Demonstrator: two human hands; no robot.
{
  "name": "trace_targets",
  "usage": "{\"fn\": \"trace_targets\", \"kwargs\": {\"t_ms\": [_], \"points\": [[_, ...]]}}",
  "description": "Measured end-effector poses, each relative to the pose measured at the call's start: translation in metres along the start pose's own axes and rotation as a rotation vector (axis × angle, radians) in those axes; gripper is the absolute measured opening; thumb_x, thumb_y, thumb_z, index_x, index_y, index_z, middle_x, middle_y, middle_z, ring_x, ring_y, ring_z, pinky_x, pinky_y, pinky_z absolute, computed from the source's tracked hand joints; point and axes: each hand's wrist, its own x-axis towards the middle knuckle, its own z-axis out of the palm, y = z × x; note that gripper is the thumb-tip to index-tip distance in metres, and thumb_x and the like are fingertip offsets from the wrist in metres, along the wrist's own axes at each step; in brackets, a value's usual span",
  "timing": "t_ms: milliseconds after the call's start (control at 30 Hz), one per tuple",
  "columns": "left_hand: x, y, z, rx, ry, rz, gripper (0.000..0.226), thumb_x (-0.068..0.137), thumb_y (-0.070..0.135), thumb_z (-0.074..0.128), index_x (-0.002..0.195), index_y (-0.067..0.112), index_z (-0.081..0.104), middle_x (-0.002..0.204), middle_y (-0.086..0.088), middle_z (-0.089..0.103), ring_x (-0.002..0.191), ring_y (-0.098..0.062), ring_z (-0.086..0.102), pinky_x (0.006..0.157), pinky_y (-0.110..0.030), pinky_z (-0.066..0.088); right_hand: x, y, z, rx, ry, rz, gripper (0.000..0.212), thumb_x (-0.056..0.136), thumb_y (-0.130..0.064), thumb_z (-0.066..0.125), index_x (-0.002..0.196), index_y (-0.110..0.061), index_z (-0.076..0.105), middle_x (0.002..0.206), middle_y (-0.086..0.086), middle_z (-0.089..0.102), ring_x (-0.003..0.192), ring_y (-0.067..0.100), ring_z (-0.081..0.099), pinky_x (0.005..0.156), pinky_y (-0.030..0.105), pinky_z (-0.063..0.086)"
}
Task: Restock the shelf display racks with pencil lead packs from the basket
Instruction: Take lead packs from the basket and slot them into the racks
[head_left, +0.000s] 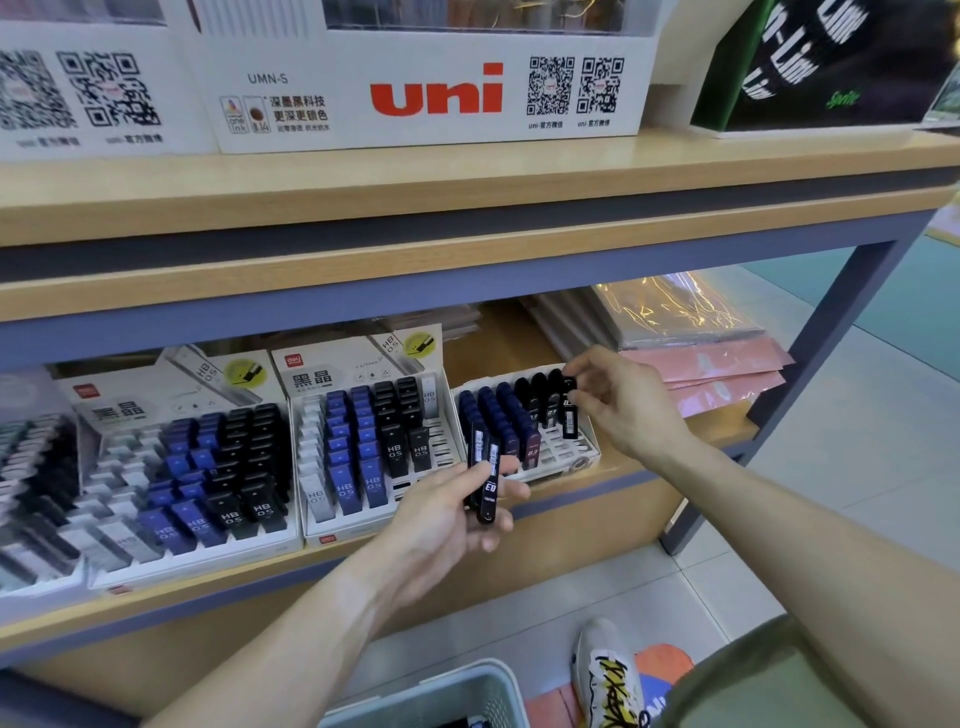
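A: Status on right hand (621, 402)?

B: Pinching one black lead pack (570, 410) by its cap, long axis upright, directly over the right-most column of the white rack (582, 460) at centre-right of frame. Slot lies straight below; likely a short downward push.

A: Left hand (457, 506)?

B: Gripping a small bundle of spare packs (485, 475), fanned, just left of that rack. Right hand is nearer the slot.

A: Materials?

B: Packs are slim, glossy, hard plastic, rectangular; rack is white with a slotted grid. Basket (457, 693), pale plastic lattice, sits at bottom centre; contents mostly hidden.
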Motion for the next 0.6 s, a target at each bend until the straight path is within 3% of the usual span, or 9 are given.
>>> {"fn": "trace_targets", "kwargs": {"t_ms": [67,267,467,600], "points": [[-0.001,0.001,0.001,-0.002,0.0,-0.001,0.031,0.107,0.02,0.049,0.128,0.004,0.065,0.111,-0.02,0.073,0.071,-0.022,0.064,0.055,-0.028,0.044,0.002,0.0,0.005,-0.021,0.008,-0.04,0.023,0.088,-0.009,0.073,0.103,-0.024,0.065,0.084,-0.008,0.065,0.078,0.011,0.065,0.073,0.031,0.056],[0.001,-0.001,0.001,-0.044,-0.001,-0.003,0.032,0.106,0.019,0.051,0.13,0.002,0.062,0.116,-0.021,0.073,0.09,-0.03,0.074,0.065,-0.028,0.054,0.004,0.001,0.019,-0.036,-0.047,-0.093,0.021,0.087,-0.006,0.073,0.101,-0.021,0.065,0.085,-0.006,0.07,0.08,0.011,0.068,0.077,0.038,0.059],[0.002,-0.001,0.003,-0.043,-0.017,0.0,0.033,0.106,0.021,0.049,0.13,0.002,0.062,0.116,-0.02,0.074,0.091,-0.028,0.074,0.07,-0.027,0.055,0.005,0.0,0.024,-0.045,-0.088,-0.115,0.023,0.088,-0.006,0.073,0.101,-0.023,0.067,0.088,-0.011,0.068,0.082,0.007,0.067,0.08,0.035,0.058],[0.002,0.0,0.004,-0.028,-0.03,-0.004,0.035,0.106,0.024,0.049,0.133,0.003,0.059,0.118,-0.016,0.074,0.094,-0.027,0.074,0.069,-0.027,0.055,0.005,-0.002,0.029,-0.073,-0.122,-0.116,0.022,0.089,-0.004,0.07,0.103,-0.021,0.07,0.092,-0.005,0.072,0.087,0.01,0.069,0.084,0.033,0.057]]}}
